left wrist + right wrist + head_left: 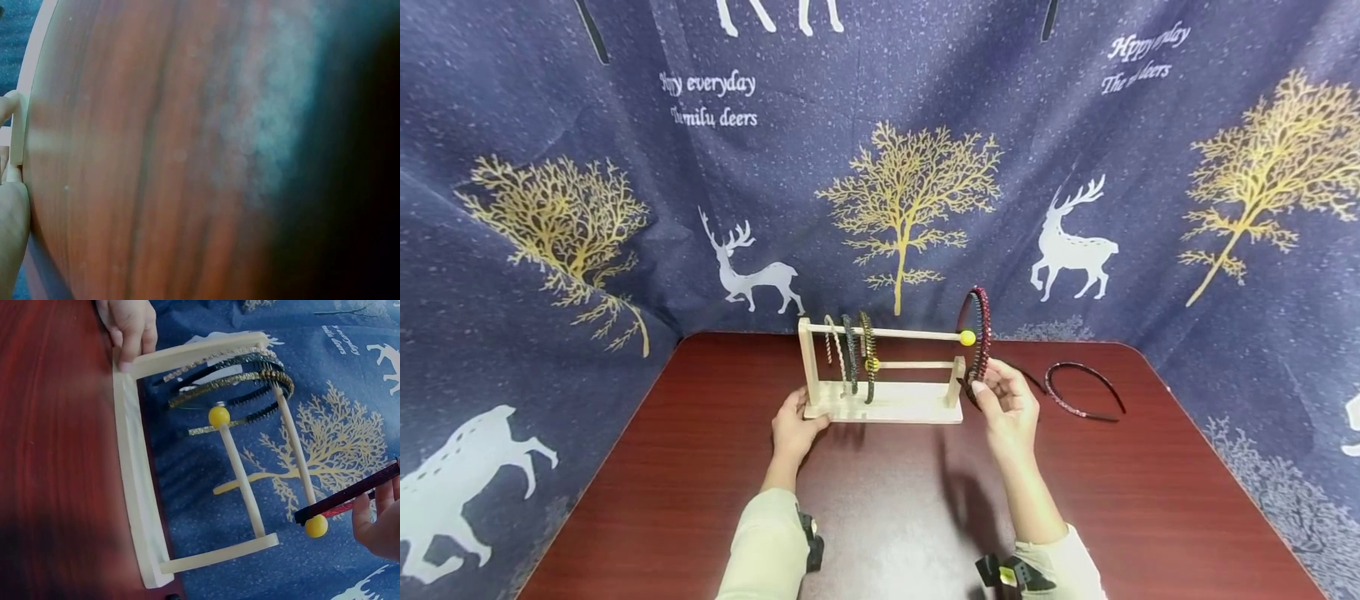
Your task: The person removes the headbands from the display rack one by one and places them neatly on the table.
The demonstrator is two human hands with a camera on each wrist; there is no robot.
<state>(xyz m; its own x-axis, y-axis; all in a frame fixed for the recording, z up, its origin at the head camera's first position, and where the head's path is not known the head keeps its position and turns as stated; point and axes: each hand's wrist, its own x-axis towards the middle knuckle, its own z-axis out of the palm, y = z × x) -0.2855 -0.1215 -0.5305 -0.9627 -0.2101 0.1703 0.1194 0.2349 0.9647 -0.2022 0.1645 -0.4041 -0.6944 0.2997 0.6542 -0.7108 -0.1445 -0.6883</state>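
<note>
A pale wooden headband rack stands on the table, with two rods that each end in a yellow ball. My left hand grips the left end of its base; in the left wrist view only the thumb and part of a finger show. Between the thumb and fingers of my right hand is a dark red headband, held upright by the upper rod's yellow ball. Toward the rack's left, a gold headband, a dark headband and a pale beaded headband hang from the upper rod.
To the right on the reddish-brown table lies a headband with a pinkish sparkly part. Another dark headband is partly hidden behind my right hand. A blue cloth with deer and trees hangs behind the table.
</note>
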